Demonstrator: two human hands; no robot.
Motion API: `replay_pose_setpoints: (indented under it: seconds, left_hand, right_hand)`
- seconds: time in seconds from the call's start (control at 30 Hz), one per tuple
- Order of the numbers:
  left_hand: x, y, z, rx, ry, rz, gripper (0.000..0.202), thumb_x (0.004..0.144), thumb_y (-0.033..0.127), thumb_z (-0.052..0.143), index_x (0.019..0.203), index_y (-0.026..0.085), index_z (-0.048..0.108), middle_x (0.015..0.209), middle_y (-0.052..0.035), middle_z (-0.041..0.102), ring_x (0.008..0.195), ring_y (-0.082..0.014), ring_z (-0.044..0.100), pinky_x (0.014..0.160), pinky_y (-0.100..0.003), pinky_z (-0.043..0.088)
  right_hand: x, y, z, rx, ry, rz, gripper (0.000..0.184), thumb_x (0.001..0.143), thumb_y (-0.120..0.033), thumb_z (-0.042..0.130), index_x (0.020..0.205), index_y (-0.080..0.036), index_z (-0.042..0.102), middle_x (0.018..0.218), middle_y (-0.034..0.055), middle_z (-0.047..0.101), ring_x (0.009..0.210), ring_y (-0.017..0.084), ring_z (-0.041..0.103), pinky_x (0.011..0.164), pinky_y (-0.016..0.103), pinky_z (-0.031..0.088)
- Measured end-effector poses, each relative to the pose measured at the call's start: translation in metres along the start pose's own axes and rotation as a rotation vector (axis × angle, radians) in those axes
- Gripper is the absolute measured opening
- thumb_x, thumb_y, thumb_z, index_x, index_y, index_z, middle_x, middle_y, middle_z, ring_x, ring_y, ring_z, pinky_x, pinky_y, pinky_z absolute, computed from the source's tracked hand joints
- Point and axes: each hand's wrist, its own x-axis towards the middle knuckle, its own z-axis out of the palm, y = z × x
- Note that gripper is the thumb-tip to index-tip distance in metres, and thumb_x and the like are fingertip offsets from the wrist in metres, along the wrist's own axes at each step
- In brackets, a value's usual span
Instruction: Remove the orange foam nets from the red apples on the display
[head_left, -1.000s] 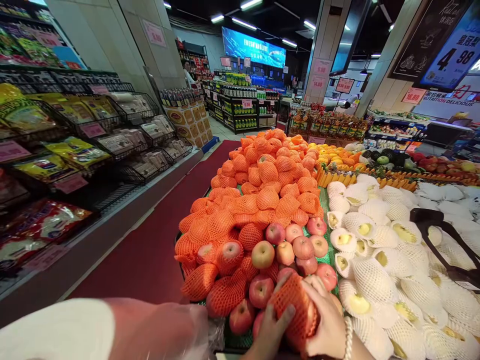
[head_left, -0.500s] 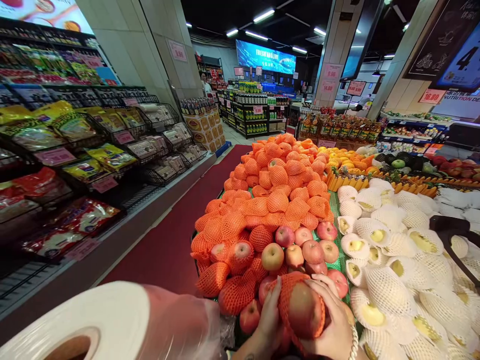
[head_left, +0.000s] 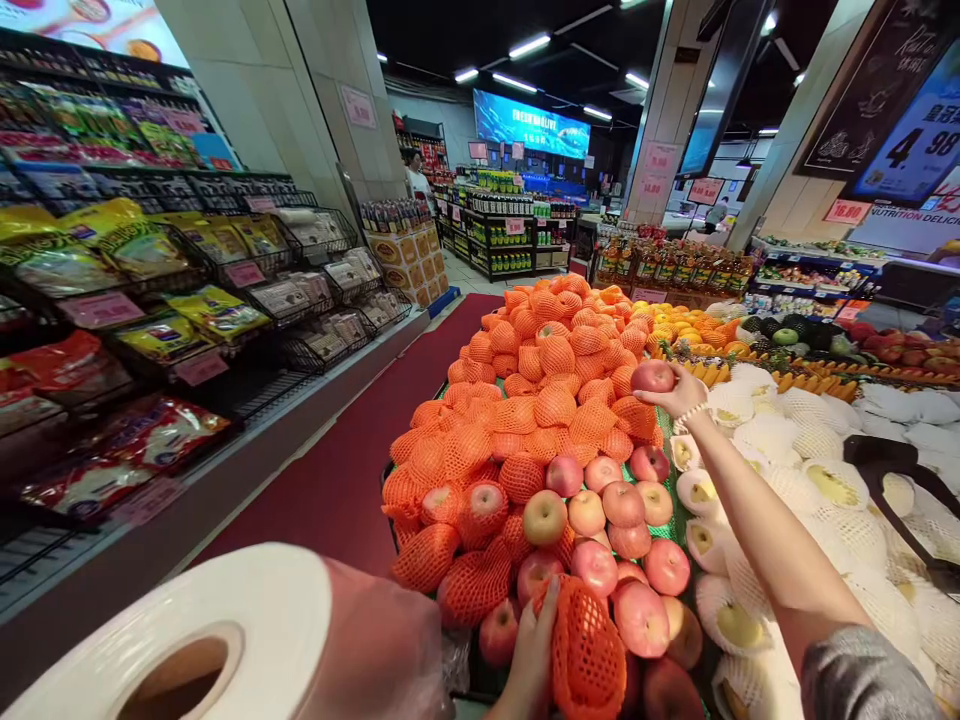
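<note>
My right hand (head_left: 679, 392) reaches out over the right edge of the apple pile. Its fingers are closed around a bare red apple (head_left: 652, 376), level with the netted fruit. Low in the view, my left hand (head_left: 531, 640) grips an orange foam net (head_left: 589, 650) by its side. The net bulges, but I cannot tell whether fruit is inside. Loose apples (head_left: 641, 618) lie around and beyond the left hand. Behind them rises a heap of apples in orange foam nets (head_left: 517, 405).
At lower left stands a large roll of plastic bags (head_left: 375, 640). White-netted fruit (head_left: 840, 540) fills the right side, with a black handle-like piece (head_left: 900, 480) over it. Bananas (head_left: 817, 385) lie behind. Shelves of bagged goods (head_left: 217, 310) line the left.
Both hands were together on a half-netted apple. My right hand has moved away, forward and right, and now holds a bare apple. The left hand has kept the net near the front.
</note>
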Motion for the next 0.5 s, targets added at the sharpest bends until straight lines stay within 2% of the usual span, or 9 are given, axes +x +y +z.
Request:
replay_pose_setpoints:
  seconds: [0.03, 0.1, 0.17, 0.27, 0.37, 0.43, 0.5]
  left_hand:
    - [0.001, 0.000, -0.003, -0.009, 0.021, 0.006, 0.057, 0.066, 0.059, 0.093, 0.095, 0.016, 0.070, 0.099, -0.0083, 0.075, 0.107, -0.0253, 0.070, 0.096, -0.031, 0.055]
    - [0.001, 0.001, -0.010, 0.004, 0.081, 0.033, 0.038, 0.074, 0.040, 0.090, 0.098, 0.016, 0.072, 0.112, -0.0118, 0.076, 0.133, -0.0276, 0.062, 0.113, -0.031, 0.049]
    - [-0.001, 0.003, -0.014, 0.056, 0.132, 0.073, 0.029, 0.078, 0.033, 0.086, 0.098, 0.016, 0.072, 0.117, -0.0133, 0.076, 0.141, -0.0280, 0.057, 0.120, -0.033, 0.044]
    - [-0.007, 0.006, -0.014, 0.114, 0.139, 0.107, 0.029, 0.081, 0.037, 0.085, 0.097, 0.016, 0.073, 0.120, -0.0139, 0.075, 0.141, -0.0298, 0.057, 0.121, -0.038, 0.045]
    - [-0.010, 0.006, -0.012, 0.104, 0.152, 0.123, 0.029, 0.079, 0.038, 0.087, 0.093, 0.016, 0.074, 0.119, -0.0139, 0.076, 0.143, -0.0304, 0.055, 0.121, -0.038, 0.045]
    - [-0.007, 0.002, -0.013, 0.079, 0.172, 0.120, 0.030, 0.077, 0.038, 0.088, 0.092, 0.016, 0.074, 0.119, -0.0138, 0.076, 0.144, -0.0318, 0.054, 0.121, -0.038, 0.045]
    - [0.000, -0.006, -0.018, 0.047, 0.175, 0.107, 0.032, 0.077, 0.039, 0.088, 0.095, 0.017, 0.074, 0.119, -0.0133, 0.076, 0.143, -0.0328, 0.055, 0.120, -0.039, 0.046]
  right_hand:
    - [0.017, 0.002, 0.011, -0.038, -0.042, -0.006, 0.089, 0.050, -0.053, 0.095, 0.124, -0.011, 0.068, 0.116, 0.0182, 0.074, 0.107, 0.037, 0.070, 0.099, 0.052, 0.054]
    - [0.037, 0.006, 0.035, -0.078, -0.108, -0.041, 0.087, 0.049, -0.047, 0.097, 0.122, -0.010, 0.068, 0.117, 0.0183, 0.074, 0.107, 0.036, 0.070, 0.099, 0.050, 0.054]
    - [0.043, 0.008, 0.059, -0.078, -0.154, -0.093, 0.087, 0.049, -0.045, 0.097, 0.124, -0.012, 0.067, 0.120, 0.0162, 0.073, 0.112, 0.033, 0.069, 0.102, 0.045, 0.053]
    - [0.048, 0.011, 0.088, -0.111, -0.218, -0.124, 0.081, 0.056, -0.044, 0.095, 0.126, -0.013, 0.067, 0.125, 0.0162, 0.072, 0.115, 0.031, 0.068, 0.103, 0.041, 0.052]
    - [0.060, 0.015, 0.100, -0.168, -0.254, -0.083, 0.069, 0.067, -0.047, 0.088, 0.122, -0.009, 0.068, 0.119, 0.0217, 0.072, 0.106, 0.032, 0.070, 0.096, 0.042, 0.053]
    - [0.070, 0.016, 0.098, -0.194, -0.285, -0.077, 0.065, 0.070, -0.051, 0.087, 0.115, -0.008, 0.069, 0.108, 0.0210, 0.074, 0.095, 0.030, 0.070, 0.089, 0.041, 0.054]
    - [0.074, 0.012, 0.092, -0.203, -0.294, -0.116, 0.064, 0.067, -0.052, 0.088, 0.111, -0.009, 0.070, 0.102, 0.0196, 0.074, 0.093, 0.030, 0.070, 0.088, 0.041, 0.054]
